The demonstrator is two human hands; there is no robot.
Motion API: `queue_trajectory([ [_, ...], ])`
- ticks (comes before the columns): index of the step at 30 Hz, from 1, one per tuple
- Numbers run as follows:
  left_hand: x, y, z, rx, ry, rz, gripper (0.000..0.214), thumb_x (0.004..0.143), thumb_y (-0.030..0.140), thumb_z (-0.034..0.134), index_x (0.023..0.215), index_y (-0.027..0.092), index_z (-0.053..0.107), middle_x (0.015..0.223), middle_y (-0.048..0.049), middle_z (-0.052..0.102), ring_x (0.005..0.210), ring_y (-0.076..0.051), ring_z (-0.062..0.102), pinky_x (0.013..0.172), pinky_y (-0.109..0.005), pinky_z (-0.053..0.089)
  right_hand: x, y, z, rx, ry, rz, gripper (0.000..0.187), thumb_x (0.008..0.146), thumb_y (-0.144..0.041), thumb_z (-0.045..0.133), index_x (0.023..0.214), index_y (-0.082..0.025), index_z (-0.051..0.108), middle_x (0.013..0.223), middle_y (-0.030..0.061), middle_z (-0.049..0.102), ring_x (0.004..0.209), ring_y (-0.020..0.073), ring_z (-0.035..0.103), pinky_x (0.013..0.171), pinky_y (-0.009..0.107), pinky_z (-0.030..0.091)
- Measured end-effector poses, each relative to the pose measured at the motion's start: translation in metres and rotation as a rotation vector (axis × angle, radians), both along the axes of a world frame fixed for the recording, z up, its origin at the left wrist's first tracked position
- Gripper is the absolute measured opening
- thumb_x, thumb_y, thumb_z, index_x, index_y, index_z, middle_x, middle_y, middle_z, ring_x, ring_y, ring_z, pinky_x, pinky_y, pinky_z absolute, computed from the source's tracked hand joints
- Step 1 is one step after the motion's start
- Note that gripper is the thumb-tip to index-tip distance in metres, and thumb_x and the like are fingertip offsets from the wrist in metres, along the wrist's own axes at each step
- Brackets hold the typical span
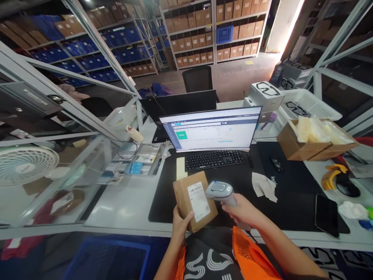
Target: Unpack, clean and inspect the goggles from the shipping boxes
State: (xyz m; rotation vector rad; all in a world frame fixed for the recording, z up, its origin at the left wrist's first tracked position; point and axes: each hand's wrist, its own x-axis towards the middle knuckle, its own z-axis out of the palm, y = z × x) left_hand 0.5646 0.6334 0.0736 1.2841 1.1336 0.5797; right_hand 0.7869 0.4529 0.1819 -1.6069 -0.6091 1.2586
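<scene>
My left hand [180,225] grips a small brown cardboard box [194,202] from below, its white shipping label facing up and towards me. My right hand [243,212] is closed around the handle of a grey barcode scanner [220,191], whose head sits right beside the label. Both are held above the front edge of the black desk mat [285,202], in front of the black keyboard [215,159] and the lit monitor [210,127].
A crumpled tissue [264,186], a mouse [275,163] and a dark phone [326,220] lie on the mat. An open carton of bagged items [313,140] stands at the right, a white fan [25,164] at the left. Shelves of boxes fill the background.
</scene>
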Motion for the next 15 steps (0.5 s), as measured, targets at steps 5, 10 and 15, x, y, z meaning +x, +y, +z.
queue_trajectory([
  [5,-0.007,0.002,-0.001,-0.067,-0.032,0.065,0.091,0.048,0.035,0.093,0.128,0.016,0.054,0.137,-0.0192,0.058,0.132,-0.038,0.051,0.11,-0.044,0.042,-0.002,0.002,-0.001,0.03,0.032,0.019,0.023,0.076,-0.039,0.065,0.079,-0.017,0.057,0.051,-0.0065,0.052,0.038,0.0077,0.046,0.041,0.02,0.035],
  [10,-0.014,0.011,0.008,-0.259,-0.058,0.151,0.073,0.061,0.05,0.084,0.121,0.016,0.059,0.116,-0.0182,0.07,0.111,-0.037,0.067,0.092,-0.048,0.055,0.026,-0.024,-0.056,-0.113,-0.087,-0.256,0.043,0.077,-0.044,0.067,0.108,-0.017,0.056,0.058,-0.0044,0.06,0.04,0.0113,0.053,0.041,0.021,0.04],
  [15,-0.023,0.047,0.063,-0.66,-0.128,0.199,0.066,0.074,0.054,0.067,0.127,0.017,0.06,0.092,-0.0124,0.077,0.09,-0.037,0.073,0.075,-0.049,0.057,0.105,-0.094,-0.13,-0.489,-0.436,-0.596,0.031,0.081,-0.039,0.06,0.104,-0.017,0.06,0.062,0.0059,0.067,0.048,0.0208,0.067,0.045,0.028,0.052],
])
